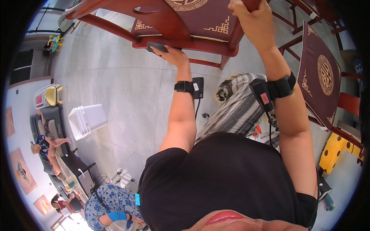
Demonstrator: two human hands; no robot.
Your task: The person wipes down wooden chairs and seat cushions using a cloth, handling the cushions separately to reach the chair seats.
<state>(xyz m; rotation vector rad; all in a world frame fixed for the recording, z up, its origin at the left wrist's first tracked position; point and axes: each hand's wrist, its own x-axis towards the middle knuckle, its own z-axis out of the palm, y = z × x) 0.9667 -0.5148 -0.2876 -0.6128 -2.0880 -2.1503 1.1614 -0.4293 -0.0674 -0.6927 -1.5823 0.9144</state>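
Note:
A reddish-brown wooden chair stands before me at the top of the view. Its back has a curved splat with an oval hole, and a maroon seat cushion with gold patterns lies on the seat. My left hand holds a dark grey pad, perhaps a sponge or folded cloth, against the edge of the seat frame. High on the right, my right hand grips a wooden part of the chair's back; the top of that part is cut off. Both wrists carry strapped black devices with cables.
Another chair with a maroon cushion stands close on my right. Stacked white plastic bins rest on the tiled floor at left. A person in blue floral clothing is near my left side; other people sit farther off, by a sofa.

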